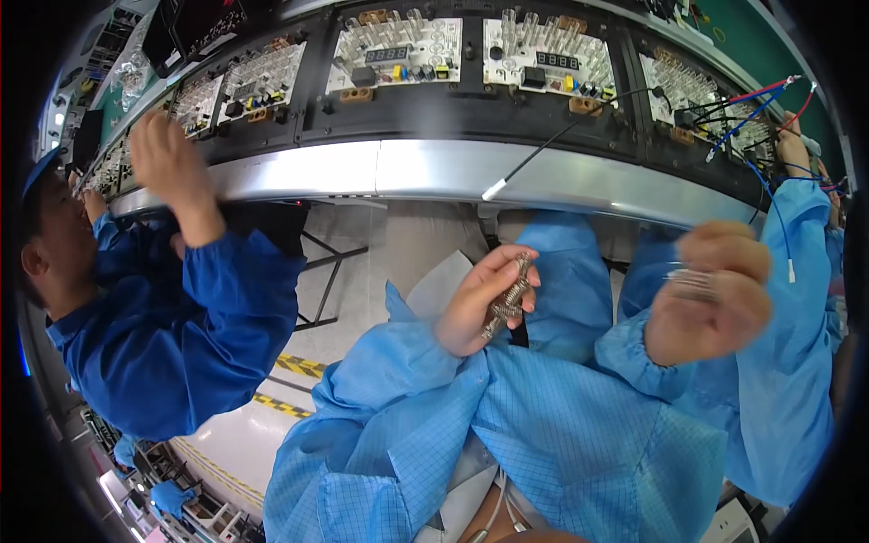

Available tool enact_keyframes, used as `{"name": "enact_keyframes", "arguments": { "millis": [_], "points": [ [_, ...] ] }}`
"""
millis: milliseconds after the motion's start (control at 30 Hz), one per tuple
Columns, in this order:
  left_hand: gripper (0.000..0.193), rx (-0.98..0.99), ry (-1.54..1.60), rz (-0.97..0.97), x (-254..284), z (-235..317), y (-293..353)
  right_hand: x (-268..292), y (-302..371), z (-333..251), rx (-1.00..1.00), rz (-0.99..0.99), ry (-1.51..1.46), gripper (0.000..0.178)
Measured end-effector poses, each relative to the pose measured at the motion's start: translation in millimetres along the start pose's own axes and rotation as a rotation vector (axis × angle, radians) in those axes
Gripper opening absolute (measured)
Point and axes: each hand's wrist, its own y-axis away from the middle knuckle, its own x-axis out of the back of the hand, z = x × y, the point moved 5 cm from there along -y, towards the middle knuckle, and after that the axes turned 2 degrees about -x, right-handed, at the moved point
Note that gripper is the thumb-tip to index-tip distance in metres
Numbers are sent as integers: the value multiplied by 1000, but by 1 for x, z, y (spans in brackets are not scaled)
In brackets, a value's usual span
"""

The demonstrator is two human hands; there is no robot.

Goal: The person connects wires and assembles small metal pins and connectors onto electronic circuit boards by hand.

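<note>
Below the bench edge, my left hand [484,303] is closed around several small metal coil springs [514,294], which show along its palm and fingers. Raised to the right is my right hand [720,294], blurred by motion, with its fingers curled. A silvery ribbed piece that looks like a coil spring [694,283] shows smeared against its fingers. Both hands are apart from each other and off the bench.
Circuit boards [396,59] with digit displays and clear tubes sit in black trays along the bench. A black lead [552,140] hangs over the metal rail [444,172]. One co-worker in dark blue [172,335] sits left; another's light-blue sleeve [787,344] is at right.
</note>
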Motion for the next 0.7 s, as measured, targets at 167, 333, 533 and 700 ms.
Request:
{"name": "enact_keyframes", "arguments": {
  "millis": [167, 333, 533, 700],
  "points": [
    [29, 48, -34, -66, 7, 2, -1, 4, -42, -1, 102, 202, 338, 19],
    [28, 41, -38, -52, 13, 14, 10, -85, -97, 55, -329, -321, 593, 15],
    [28, 44, -41, -56, 31, 38, 14, -127, -88, 118, -125, -602, 790, 17],
    [28, 45, -21, 11, 50, 50, 13, -140, -80, 133, -134, -647, 874, 14]
  ]
}}
